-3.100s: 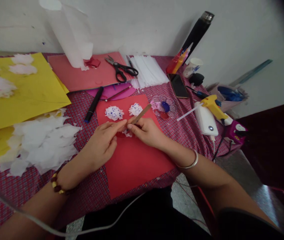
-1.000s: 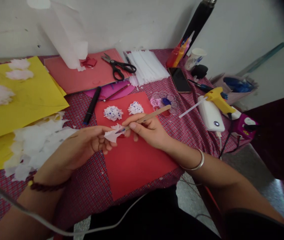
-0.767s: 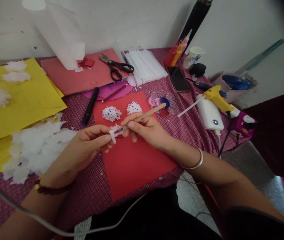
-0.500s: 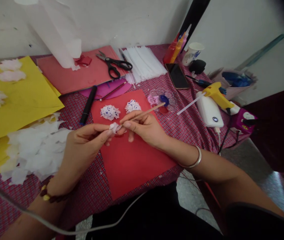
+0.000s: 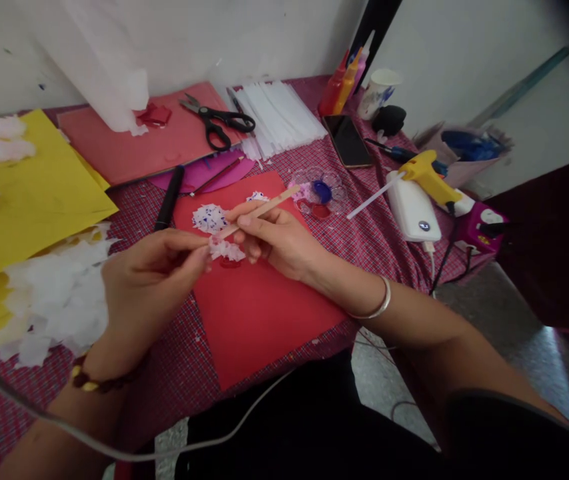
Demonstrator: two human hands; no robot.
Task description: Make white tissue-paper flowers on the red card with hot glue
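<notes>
Red-checked worktop [image 5: 367, 243] spreads under the right fingers [image 5: 254, 225], pinched round a wooden stick [image 5: 279, 200], a clear palette [image 5: 339, 194] of blue, red and pink paint [image 5: 321, 192] near their right, while the left fingers [image 5: 184, 240], almost together, meet a white paper tuft [image 5: 229, 250], any grip unclear

Stick [image 5: 277, 202], pale tan, in right hand [image 5: 284, 243]; sheet [image 5: 269, 320], plain red, lies beneath; tuft [image 5: 208, 219], white flecked blue, beyond; paper scraps [image 5: 59, 293], white, left of left hand [image 5: 147, 277].
</notes>
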